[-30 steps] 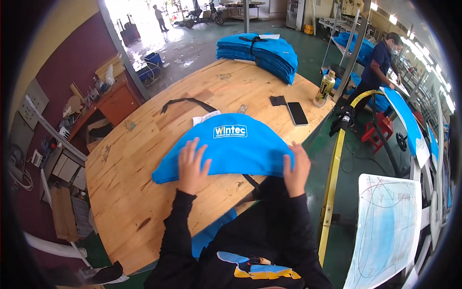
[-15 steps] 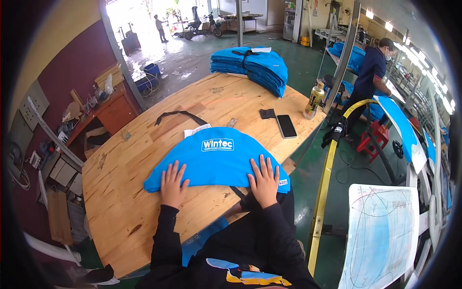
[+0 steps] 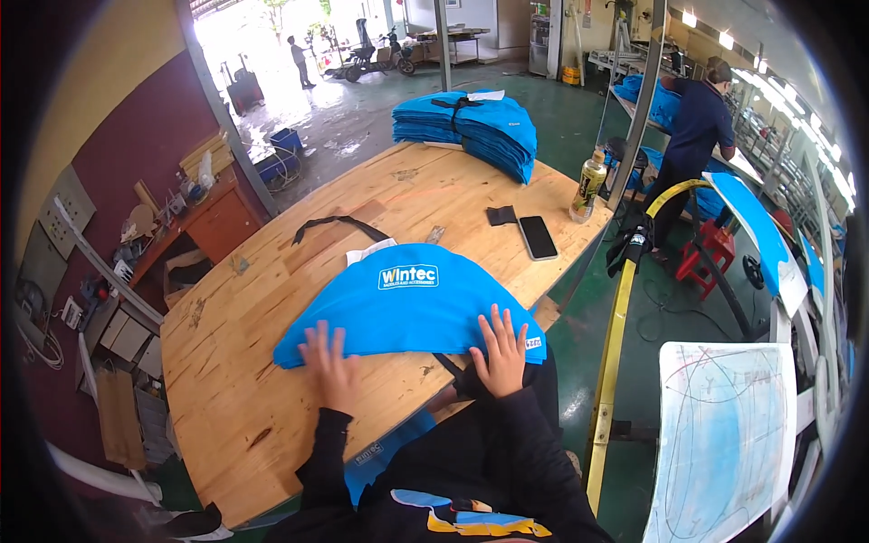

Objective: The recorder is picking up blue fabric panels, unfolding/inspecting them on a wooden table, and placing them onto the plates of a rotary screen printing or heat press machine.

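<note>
Bare left hand (image 3: 330, 366): back facing up, fingers spread and directed away from the body; outline blurred.
Bare right hand (image 3: 501, 353): back facing up, fingers fanned forward, thumb extended leftward.
Hand spacing: well apart, roughly level.
Left forearm in long black sleeve (image 3: 323, 448): extended forward.
Right forearm in long black sleeve (image 3: 536, 443): angled forward and leftward.
Wrists: nearly straight.

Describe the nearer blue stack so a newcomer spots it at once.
Find the wooden table. At its near edge, by the left hand and right hand, lies a half-moon blue stack. Unlike the tied blue bundle farther back, it lies untied.
</note>
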The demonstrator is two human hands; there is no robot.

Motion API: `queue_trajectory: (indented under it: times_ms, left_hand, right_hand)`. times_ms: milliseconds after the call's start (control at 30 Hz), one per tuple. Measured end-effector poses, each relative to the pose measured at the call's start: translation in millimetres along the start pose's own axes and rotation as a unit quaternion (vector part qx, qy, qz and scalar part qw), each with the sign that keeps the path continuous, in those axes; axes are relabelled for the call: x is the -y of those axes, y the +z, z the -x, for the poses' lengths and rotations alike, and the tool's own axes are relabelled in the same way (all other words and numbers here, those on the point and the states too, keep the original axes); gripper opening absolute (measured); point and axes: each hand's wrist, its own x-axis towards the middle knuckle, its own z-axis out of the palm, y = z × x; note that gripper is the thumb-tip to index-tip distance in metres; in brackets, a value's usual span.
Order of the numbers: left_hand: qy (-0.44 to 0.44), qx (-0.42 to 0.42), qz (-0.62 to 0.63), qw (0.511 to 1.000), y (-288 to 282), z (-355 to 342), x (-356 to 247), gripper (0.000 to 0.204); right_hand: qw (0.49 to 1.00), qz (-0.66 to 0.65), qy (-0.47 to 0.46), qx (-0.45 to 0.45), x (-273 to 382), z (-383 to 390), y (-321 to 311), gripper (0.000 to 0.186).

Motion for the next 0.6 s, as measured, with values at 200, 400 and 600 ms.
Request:
queue_trajectory:
  times_ms: [200,400,600]
  left_hand:
    - [0.169,0.106,0.088,0.976,44,-2,-95,0.054]
    - [0.215,0.126,0.153,0.956,43,-8,-103,0.048]
    - [0.188,0.132,0.177,0.957,45,-12,-103,0.039]
  right_hand:
    - [0.999,-0.024,-0.048,-0.005,7,3,1,0.055]
    - [0.999,0.0,-0.044,0.013,7,-5,1,0.046]
    - [0.999,-0.008,-0.028,0.016,7,-7,1,0.045]
